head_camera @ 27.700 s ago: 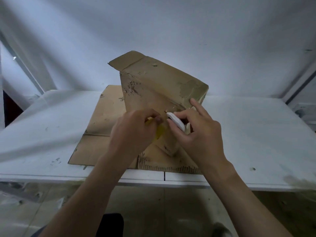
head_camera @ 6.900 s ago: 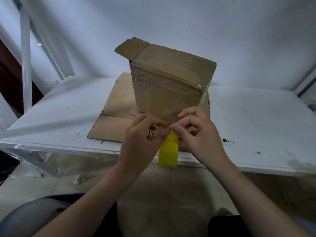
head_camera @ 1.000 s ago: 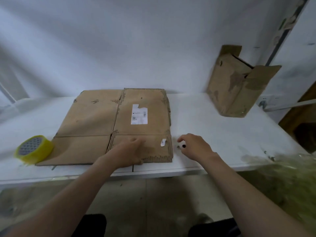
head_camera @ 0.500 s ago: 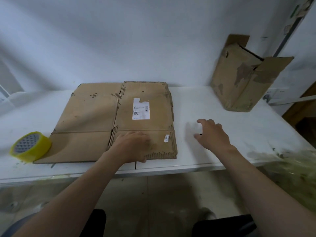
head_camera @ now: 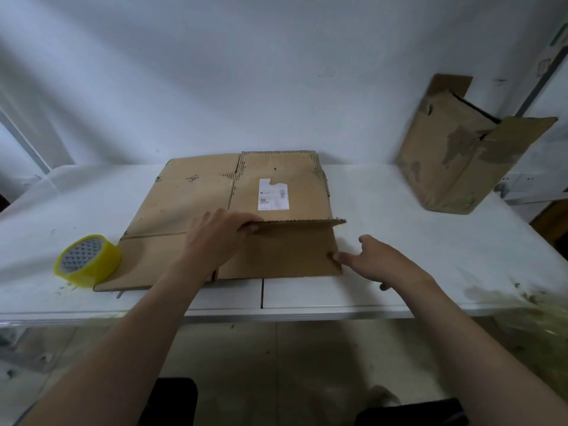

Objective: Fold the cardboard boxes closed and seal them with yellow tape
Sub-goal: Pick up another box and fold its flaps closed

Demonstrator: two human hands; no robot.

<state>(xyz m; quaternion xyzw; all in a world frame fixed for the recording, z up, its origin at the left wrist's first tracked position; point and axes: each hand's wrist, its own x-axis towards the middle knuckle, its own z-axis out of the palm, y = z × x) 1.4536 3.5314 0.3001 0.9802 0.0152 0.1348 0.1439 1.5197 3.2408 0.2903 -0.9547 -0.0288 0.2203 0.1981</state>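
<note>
Cardboard lies at the middle of your worktop (head_camera: 430, 238): the flat box (head_camera: 184, 198) reaches from near the rear edge to the front edge. A white label (head_camera: 273, 194) sits on its right rear panel. The near right flap (head_camera: 285, 250) is raised, with its corrugated edge uppermost and clear of the panel behind it. The near left flap lies flat.

Your left hand (head_camera: 219, 238) grips the raised flap at the left end of its upper edge. The fingers curl over that edge and the thumb is hidden behind the hand. Your right hand (head_camera: 381, 262) is spread and relaxed, palm down, just above the worktop. Its fingertips (head_camera: 338, 257) touch the right edge of the flat box near the front right corner. It holds nothing.

The tape (head_camera: 87, 261), a yellow roll, rests tilted near the front left corner of the worktop. It is just beside the front left corner of the flat box; contact cannot be confirmed.

The open box (head_camera: 445, 167) stands at the rear right corner of the worktop, well apart from your hands. It tilts toward the wall and its top flaps stand open.

A dark joint (head_camera: 262, 292) runs from the front edge of the worktop to the flat box.
</note>
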